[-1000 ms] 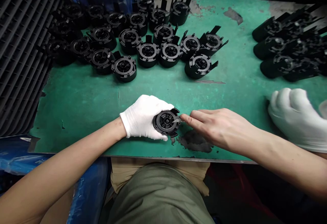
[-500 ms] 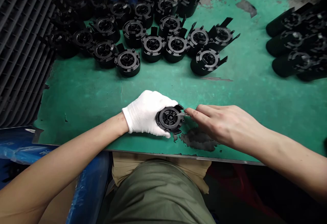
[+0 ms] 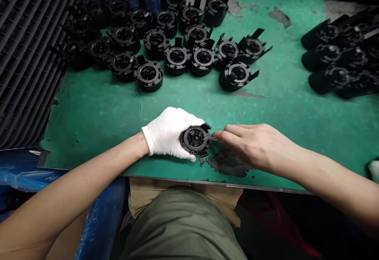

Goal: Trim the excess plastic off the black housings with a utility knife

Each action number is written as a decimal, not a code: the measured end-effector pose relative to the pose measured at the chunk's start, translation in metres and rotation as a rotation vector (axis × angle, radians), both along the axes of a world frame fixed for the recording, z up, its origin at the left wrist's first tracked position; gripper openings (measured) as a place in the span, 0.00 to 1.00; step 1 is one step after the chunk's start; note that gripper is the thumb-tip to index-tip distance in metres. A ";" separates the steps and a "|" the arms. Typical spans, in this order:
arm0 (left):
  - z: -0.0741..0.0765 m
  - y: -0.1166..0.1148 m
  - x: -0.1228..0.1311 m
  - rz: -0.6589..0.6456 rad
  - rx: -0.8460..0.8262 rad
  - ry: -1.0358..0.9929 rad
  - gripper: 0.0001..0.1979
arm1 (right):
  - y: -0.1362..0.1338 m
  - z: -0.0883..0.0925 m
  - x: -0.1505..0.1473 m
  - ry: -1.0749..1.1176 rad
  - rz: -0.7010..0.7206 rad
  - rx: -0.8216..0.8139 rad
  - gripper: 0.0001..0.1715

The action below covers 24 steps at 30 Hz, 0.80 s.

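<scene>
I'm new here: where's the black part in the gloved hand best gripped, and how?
Likely grip the black part by its round side, from the left, as the left hand does: prongs jut right, where the right hand holds a thin tool.

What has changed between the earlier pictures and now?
A co-worker's gloved hand, well in view at the right a second ago, has moved rightward; only a sliver shows at the picture's edge. Nothing was visibly taken up or let go: the left hand still grips the black part, and the right hand the thin tool.
</scene>
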<state>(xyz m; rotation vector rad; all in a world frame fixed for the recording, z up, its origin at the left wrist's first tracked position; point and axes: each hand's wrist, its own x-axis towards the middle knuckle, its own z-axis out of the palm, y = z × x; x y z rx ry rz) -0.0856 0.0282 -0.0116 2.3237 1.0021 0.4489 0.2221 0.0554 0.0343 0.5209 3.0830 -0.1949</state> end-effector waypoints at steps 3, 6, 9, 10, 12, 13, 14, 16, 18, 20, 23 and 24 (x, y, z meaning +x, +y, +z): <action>-0.005 -0.001 -0.002 0.117 0.025 -0.035 0.45 | -0.008 -0.003 -0.001 0.115 -0.162 0.026 0.13; -0.011 -0.004 -0.003 0.228 0.061 -0.015 0.52 | -0.027 -0.007 -0.005 0.135 -0.259 0.100 0.18; -0.016 -0.008 -0.004 0.240 0.101 -0.007 0.54 | -0.046 -0.012 -0.011 0.139 -0.298 0.143 0.18; -0.017 -0.009 -0.004 0.233 0.115 -0.026 0.54 | -0.050 -0.013 -0.013 0.144 -0.313 0.138 0.18; -0.019 -0.011 -0.005 0.219 0.132 -0.065 0.53 | -0.055 -0.015 -0.017 0.148 -0.334 0.120 0.18; -0.019 -0.012 -0.005 0.221 0.133 -0.074 0.53 | -0.056 -0.015 -0.019 0.145 -0.341 0.118 0.18; -0.019 -0.013 -0.005 0.231 0.130 -0.070 0.55 | -0.056 -0.015 -0.019 0.141 -0.345 0.123 0.18; -0.016 -0.013 -0.004 0.236 0.120 -0.029 0.60 | -0.055 -0.014 -0.021 0.138 -0.348 0.154 0.18; -0.013 -0.011 -0.003 0.214 0.110 0.039 0.62 | -0.055 -0.014 -0.021 0.139 -0.349 0.188 0.17; -0.008 -0.008 -0.001 0.191 0.097 0.109 0.58 | -0.055 -0.014 -0.022 0.134 -0.349 0.199 0.16; -0.001 -0.005 0.001 0.196 0.071 0.164 0.51 | -0.056 -0.013 -0.025 0.111 -0.341 0.181 0.15; 0.000 -0.005 0.001 0.197 0.066 0.167 0.50 | -0.056 -0.012 -0.025 0.105 -0.338 0.178 0.15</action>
